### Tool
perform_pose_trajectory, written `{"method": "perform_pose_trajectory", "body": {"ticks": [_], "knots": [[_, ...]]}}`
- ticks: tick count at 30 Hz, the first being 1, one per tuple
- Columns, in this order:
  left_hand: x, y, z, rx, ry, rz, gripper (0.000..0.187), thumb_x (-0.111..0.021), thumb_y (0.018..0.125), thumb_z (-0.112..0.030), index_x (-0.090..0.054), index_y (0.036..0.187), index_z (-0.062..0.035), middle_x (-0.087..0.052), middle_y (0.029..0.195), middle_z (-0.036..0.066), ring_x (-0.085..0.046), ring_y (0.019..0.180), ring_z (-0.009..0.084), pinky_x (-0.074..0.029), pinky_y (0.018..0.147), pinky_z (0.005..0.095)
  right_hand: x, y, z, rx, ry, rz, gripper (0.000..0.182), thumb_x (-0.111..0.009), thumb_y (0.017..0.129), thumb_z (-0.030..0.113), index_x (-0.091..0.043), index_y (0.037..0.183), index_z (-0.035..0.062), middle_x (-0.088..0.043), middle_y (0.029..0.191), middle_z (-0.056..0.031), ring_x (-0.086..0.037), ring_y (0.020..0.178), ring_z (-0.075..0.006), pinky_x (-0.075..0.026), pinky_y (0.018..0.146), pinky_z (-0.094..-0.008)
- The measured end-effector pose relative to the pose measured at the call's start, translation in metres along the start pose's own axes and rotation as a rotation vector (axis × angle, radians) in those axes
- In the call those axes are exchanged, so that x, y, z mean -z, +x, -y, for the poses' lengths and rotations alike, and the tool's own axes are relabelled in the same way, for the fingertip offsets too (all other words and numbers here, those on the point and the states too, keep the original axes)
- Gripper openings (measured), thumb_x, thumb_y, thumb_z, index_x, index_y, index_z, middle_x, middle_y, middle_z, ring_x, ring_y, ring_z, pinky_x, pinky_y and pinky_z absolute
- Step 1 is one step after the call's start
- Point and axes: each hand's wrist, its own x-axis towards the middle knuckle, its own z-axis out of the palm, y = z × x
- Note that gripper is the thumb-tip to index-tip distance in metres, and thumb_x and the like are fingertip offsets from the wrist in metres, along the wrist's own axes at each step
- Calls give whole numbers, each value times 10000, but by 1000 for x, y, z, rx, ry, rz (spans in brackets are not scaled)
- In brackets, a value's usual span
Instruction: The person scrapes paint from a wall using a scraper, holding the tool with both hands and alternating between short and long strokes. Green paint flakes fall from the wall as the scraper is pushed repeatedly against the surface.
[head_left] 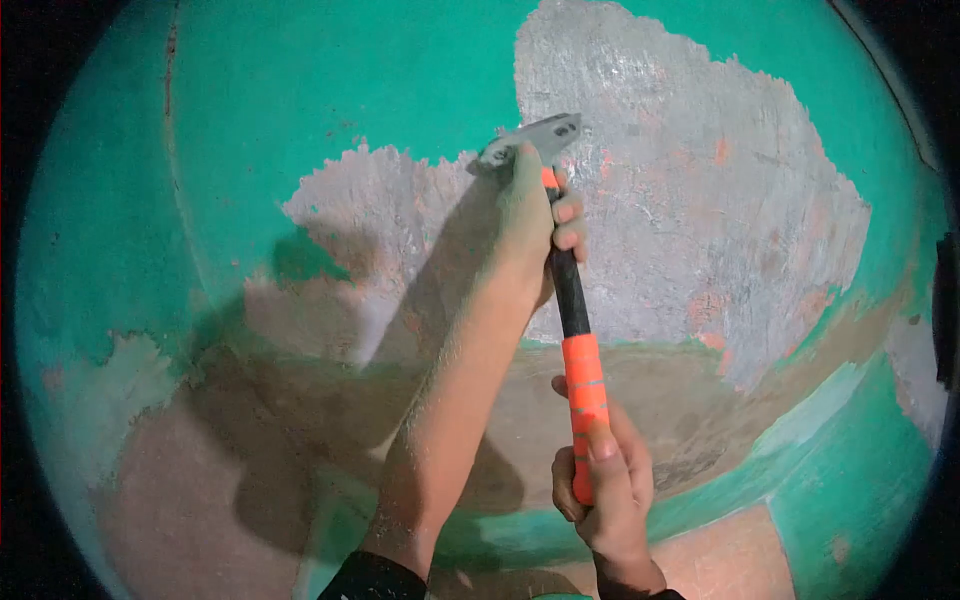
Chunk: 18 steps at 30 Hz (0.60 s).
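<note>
- The left hand (532, 215) has its fingers wrapped around the black shaft of the scraper (571, 295), thumb up against its metal head (545, 135).
- The right hand (610, 475) grasps the orange grip (586, 400) lower down, fingers closed.
- The scraper's head lies over the upper middle of the wall (330, 80), at the left side of a large grey patch (690, 190) amid green paint.

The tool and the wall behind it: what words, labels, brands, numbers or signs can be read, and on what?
None that can be read.
Tool head: dark marks, too small to make out as lettering.
Orange grip: thin greyish stripes, no legible text.
Wall: paint and bare patches, no writing seen.
</note>
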Motion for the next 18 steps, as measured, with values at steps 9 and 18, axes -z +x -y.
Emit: {"method": "perform_pose_trajectory", "body": {"ticks": [9, 18], "knots": [[12, 4, 7, -55, 79, 57, 487, -309, 954, -584, -412, 879, -114, -345, 559, -47, -330, 401, 85, -366, 409, 282, 0, 2, -24, 63, -56, -28, 459, -401, 1003, 282, -404, 1329, -41, -415, 690, 47, -374, 522, -23, -315, 462, -203], [7, -2, 18, -6, 76, 17, 446, -361, 967, -532, -425, 927, -92, -339, 549, -46, -322, 381, 65, -325, 380, 248, 6, 0, -35, 65, -108, -99, 451, -414, 1001, 288, -425, 1308, -43, -418, 672, 49, -378, 514, -18, -300, 443, -197]]}}
